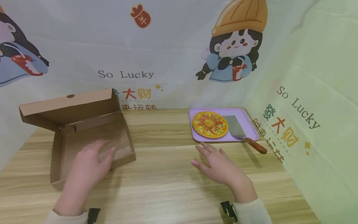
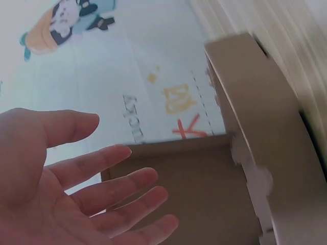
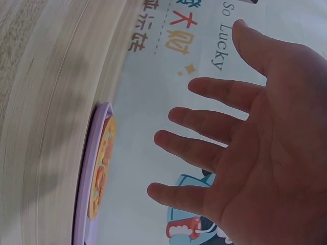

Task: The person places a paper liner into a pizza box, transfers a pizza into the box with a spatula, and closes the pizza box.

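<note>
On the left of the table, a brown cardboard pizza box (image 1: 126, 137) stands with its lid (image 1: 67, 104) raised and tilted back. My left hand (image 1: 89, 165) hovers over the box's front part, fingers spread and holding nothing; the left wrist view shows the palm (image 2: 30, 204) bare. Off to the right lies a lilac tray (image 1: 247, 124) bearing a toy pizza (image 1: 210, 124) with a yellow rim. Beside the pizza rests a metal spatula (image 1: 234, 126), its wooden handle (image 1: 255, 145) jutting past the tray's front edge. Just in front of the tray, my right hand (image 1: 219, 165) has its fingers extended, with nothing held.
A printed cloth (image 1: 173, 62) hangs behind the wooden table (image 1: 167, 186) and along its right side. Bare wood lies between the box and the tray. Dark camera mounts (image 1: 229, 211) sit at both wrists.
</note>
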Demonstrator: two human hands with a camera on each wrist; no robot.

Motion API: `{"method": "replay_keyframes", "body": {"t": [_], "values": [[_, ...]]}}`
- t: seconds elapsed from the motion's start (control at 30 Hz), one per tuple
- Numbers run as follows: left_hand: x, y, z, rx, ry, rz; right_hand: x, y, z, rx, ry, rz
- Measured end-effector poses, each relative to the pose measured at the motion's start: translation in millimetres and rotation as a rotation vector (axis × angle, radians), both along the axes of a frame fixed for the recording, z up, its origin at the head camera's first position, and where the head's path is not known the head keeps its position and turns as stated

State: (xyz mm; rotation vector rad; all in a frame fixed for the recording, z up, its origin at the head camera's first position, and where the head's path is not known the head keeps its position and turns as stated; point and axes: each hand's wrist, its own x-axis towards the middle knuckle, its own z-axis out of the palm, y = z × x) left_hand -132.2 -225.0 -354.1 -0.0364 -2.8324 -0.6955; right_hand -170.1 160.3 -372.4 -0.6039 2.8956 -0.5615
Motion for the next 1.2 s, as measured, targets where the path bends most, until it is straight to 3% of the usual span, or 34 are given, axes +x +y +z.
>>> {"method": "replay_keyframes", "body": {"t": [0.2,0.3,0.47,1.2], "values": [[1.7,26.0,-0.9,-0.007,-0.003,-0.076,-0.8,-0.5,0.2,-0.005,0.001,-0.001],[4.8,37.3,-0.6,-0.008,-0.036,-0.092,-0.9,-1.2,0.4,-0.003,0.005,0.0],[10.0,49.5,-1.5,-0.01,-0.018,-0.114,-0.5,-2.4,0.9,-0.007,0.009,-0.001],[28.2,62.4,-11.5,0.02,0.018,-0.107,7.5,3.0,-1.4,0.006,0.032,0.001]]}}
